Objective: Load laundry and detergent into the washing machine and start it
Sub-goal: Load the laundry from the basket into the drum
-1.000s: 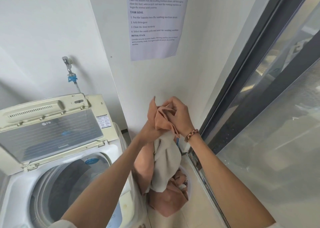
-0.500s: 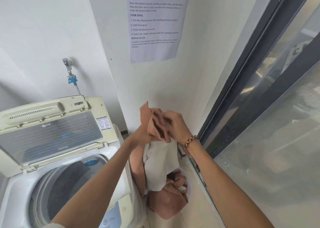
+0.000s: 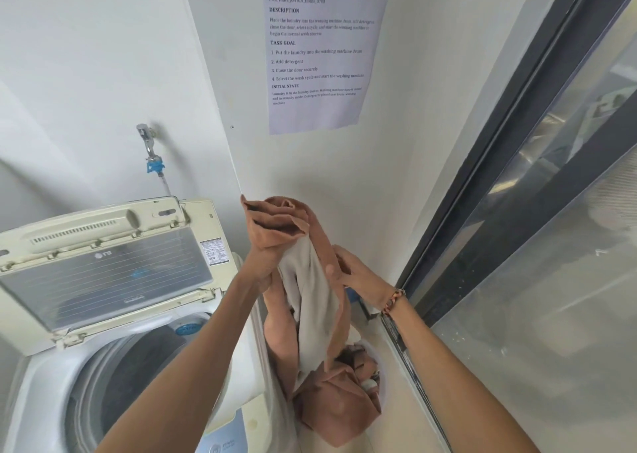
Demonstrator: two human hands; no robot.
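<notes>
A top-loading washing machine (image 3: 41, 383) stands at the lower left with its lid (image 3: 107, 273) raised and the dark drum (image 3: 138, 366) exposed. My left hand (image 3: 265, 259) grips the top of a long brown and beige cloth (image 3: 312, 301) and holds it up to the right of the machine. My right hand (image 3: 348, 270) pinches the same cloth a little lower on its right side. The cloth hangs down to a white laundry basket (image 3: 381, 366) on the floor, where more brown laundry (image 3: 337, 408) lies bunched.
A tap (image 3: 148, 142) with a blue hose fitting sits on the wall behind the machine. A printed task sheet (image 3: 320, 49) hangs on the wall ahead. A dark-framed sliding glass door (image 3: 517, 211) runs close along the right.
My left hand has lifted the cloth's top higher. My right hand has slid from the top of the bundle down to its right side.
</notes>
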